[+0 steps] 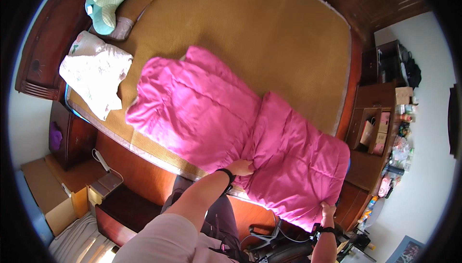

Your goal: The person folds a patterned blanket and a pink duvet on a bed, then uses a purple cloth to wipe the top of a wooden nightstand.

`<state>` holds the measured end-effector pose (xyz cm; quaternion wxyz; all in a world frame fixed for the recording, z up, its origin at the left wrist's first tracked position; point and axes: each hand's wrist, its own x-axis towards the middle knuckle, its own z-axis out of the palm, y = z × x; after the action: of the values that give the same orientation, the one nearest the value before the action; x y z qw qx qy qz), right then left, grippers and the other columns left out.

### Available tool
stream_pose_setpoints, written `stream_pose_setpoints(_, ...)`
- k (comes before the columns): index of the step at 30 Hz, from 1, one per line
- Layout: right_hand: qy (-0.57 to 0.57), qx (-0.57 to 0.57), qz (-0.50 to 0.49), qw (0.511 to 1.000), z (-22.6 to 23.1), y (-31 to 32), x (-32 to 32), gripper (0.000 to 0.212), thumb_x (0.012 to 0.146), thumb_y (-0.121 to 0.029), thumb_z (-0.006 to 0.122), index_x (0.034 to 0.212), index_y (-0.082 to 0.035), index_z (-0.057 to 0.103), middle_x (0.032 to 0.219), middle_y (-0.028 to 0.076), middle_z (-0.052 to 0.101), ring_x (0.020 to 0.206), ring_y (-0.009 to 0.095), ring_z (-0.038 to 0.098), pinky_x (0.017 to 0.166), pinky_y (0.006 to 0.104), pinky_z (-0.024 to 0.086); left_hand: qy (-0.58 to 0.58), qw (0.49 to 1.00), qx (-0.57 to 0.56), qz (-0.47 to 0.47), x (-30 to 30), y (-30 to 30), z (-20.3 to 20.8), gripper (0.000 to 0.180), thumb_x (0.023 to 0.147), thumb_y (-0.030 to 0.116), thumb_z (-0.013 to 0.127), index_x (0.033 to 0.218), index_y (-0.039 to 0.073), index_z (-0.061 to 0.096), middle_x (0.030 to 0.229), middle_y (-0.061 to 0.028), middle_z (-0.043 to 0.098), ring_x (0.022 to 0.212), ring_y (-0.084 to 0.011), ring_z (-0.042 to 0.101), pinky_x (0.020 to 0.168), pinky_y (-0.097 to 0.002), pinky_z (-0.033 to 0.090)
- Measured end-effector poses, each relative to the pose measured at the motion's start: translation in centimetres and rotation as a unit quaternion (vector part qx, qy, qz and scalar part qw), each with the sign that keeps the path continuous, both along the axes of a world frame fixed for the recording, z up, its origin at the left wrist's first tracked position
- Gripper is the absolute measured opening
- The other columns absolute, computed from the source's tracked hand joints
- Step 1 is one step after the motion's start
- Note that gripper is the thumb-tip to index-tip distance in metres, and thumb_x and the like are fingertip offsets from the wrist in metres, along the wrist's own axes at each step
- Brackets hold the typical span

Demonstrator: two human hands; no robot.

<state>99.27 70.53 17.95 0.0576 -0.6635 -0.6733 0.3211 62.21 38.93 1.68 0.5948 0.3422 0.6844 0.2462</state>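
A bright pink quilted comforter lies across the near side of the bed, bunched by a crease near its middle. My left hand is closed on the comforter's near edge beside that crease; its fingertips are partly lost in the fabric. At the comforter's right end, my right hand pinches the near corner, which hangs past the bed's edge. Dark bands circle both my wrists.
A tan woven mat covers the bed. A white folded cloth and a pale green pillow lie at the left. Cardboard boxes stand lower left. A wooden cabinet lines the right wall, and a wheeled chair stands close by me.
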Motion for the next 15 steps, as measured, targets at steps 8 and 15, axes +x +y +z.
stream_pose_setpoints(8,0.059,-0.160,0.072,0.983,7.5,-5.4,-11.8,0.044,0.070,-0.012,0.068,0.111,0.003,0.060,0.103,0.008,0.065,0.093,0.021,0.059,0.084,0.0349,0.046,0.066,0.962,-0.088,0.250,-13.0,-17.0,2.8,0.033,0.089,0.026,0.050,0.115,0.009,0.062,0.120,-0.0169,0.060,0.108,-0.0354,0.058,0.093,-0.0443,0.045)
stream_pose_setpoints(15,0.084,-0.181,0.198,0.960,14.4,-11.0,-28.7,0.048,0.076,-0.014,0.067,0.118,0.007,0.055,0.108,0.014,0.064,0.097,0.025,0.060,0.086,0.0365,0.047,0.027,0.864,-0.090,0.494,-18.6,-29.9,2.2,0.039,0.085,0.020,0.061,0.118,0.000,0.057,0.092,-0.0144,0.068,0.072,-0.0195,0.065,0.062,-0.0312,0.052)
